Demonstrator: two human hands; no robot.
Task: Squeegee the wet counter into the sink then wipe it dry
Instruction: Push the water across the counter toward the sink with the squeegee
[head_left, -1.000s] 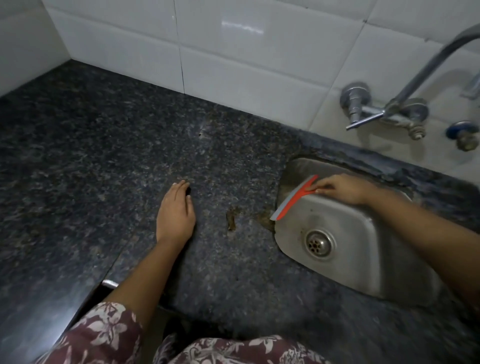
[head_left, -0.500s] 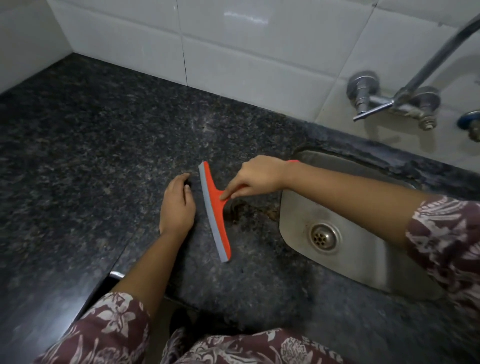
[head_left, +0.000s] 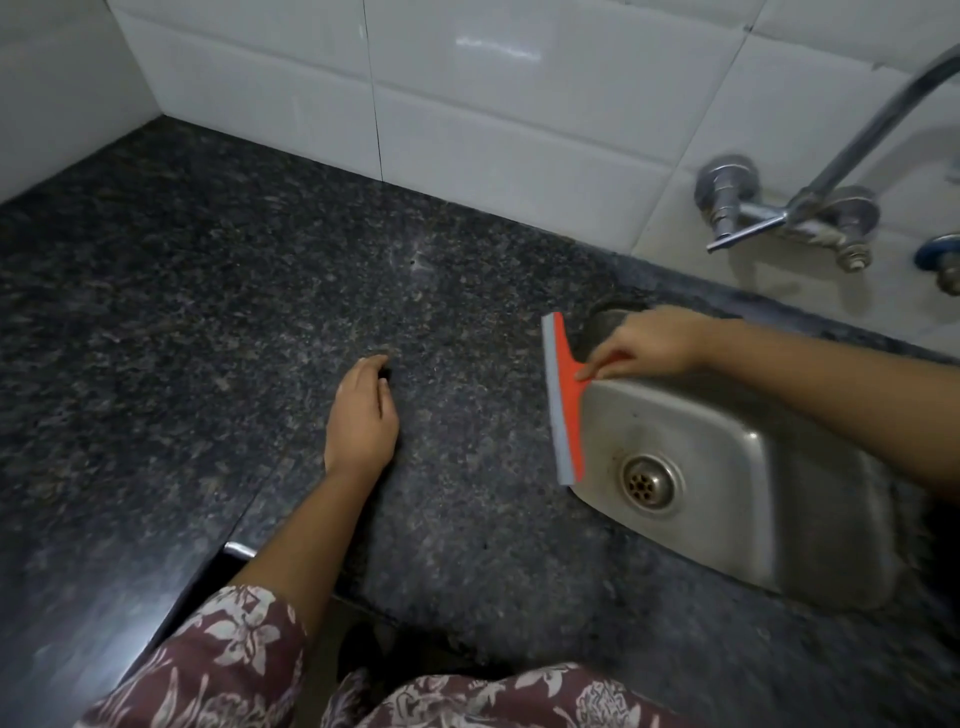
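Note:
An orange squeegee (head_left: 565, 400) with a grey rubber blade stands along the left rim of the steel sink (head_left: 727, 467). My right hand (head_left: 649, 343) grips its handle from the sink side. The blade runs from the sink's far left corner toward the drain (head_left: 647, 480). My left hand (head_left: 361, 415) lies palm down on the dark speckled granite counter (head_left: 208, 312), fingers loosely together, holding nothing, about a hand's width left of the squeegee. No wiping cloth shows in the view.
A white tiled wall (head_left: 467, 104) backs the counter and turns a corner at the far left. A chrome tap (head_left: 810, 208) with a long spout juts from the wall above the sink. The counter's front edge has a step (head_left: 239, 551) near my left forearm.
My right hand has dragged the squeegee to the right across the counter, from beside my left hand to the sink's left rim. My left hand has stayed in place.

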